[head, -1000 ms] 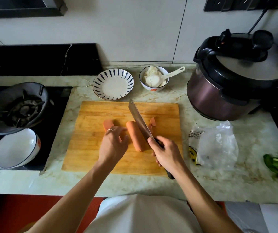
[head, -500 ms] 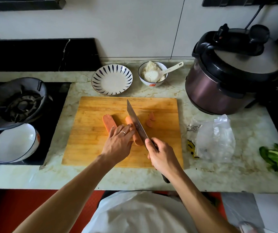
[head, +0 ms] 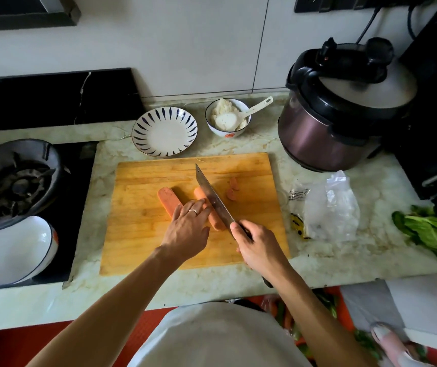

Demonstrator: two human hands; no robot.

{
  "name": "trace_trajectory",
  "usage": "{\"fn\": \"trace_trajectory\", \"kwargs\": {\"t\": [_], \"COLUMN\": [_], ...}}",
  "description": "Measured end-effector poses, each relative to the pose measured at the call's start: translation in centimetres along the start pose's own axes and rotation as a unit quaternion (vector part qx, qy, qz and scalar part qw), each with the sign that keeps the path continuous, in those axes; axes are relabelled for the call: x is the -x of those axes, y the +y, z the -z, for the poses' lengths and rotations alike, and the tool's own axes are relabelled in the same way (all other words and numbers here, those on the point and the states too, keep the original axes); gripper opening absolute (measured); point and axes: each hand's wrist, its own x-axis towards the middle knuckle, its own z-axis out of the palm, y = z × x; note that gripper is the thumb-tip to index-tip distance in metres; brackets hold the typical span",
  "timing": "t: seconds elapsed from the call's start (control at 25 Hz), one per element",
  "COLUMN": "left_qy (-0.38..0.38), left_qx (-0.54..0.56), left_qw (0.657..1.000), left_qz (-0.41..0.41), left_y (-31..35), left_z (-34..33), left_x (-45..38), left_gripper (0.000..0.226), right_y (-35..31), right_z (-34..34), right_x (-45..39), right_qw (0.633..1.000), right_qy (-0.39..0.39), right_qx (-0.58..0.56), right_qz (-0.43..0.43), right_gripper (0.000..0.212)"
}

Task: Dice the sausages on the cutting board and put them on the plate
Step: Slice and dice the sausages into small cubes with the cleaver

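Two pink sausages lie on the wooden cutting board. The left sausage is bare at its far end. My left hand presses flat on the right sausage, fingers over its middle. My right hand grips the handle of a cleaver, whose blade lies lengthwise along the right sausage. Two cut sausage pieces rest on the board to the right of the blade. The blue-striped plate stands empty behind the board.
A bowl of rice with a spoon sits beside the plate. A pressure cooker stands at the right, a plastic bag and leafy greens near it. A gas burner and a white bowl are at the left.
My left hand has moved from beside the sausages onto the right sausage and now holds it down. The cleaver blade has settled along that sausage.
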Motion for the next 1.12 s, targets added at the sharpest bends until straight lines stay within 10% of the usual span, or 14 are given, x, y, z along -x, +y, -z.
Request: {"fn": "trace_trajectory", "kwargs": {"t": [1.12], "left_qy": [0.058], "left_qx": [0.081], "left_qw": [0.995], "left_qz": [-0.007], "left_y": [-2.8], "left_z": [-0.5], "left_x": [0.4], "left_gripper": [0.042], "right_y": [-2.4], "right_z": [-1.4], "right_x": [-0.6], "right_qw": [0.999], "right_qy": [0.007], "right_qx": [0.030], "right_qz": [0.020], "right_gripper": [0.027]}}
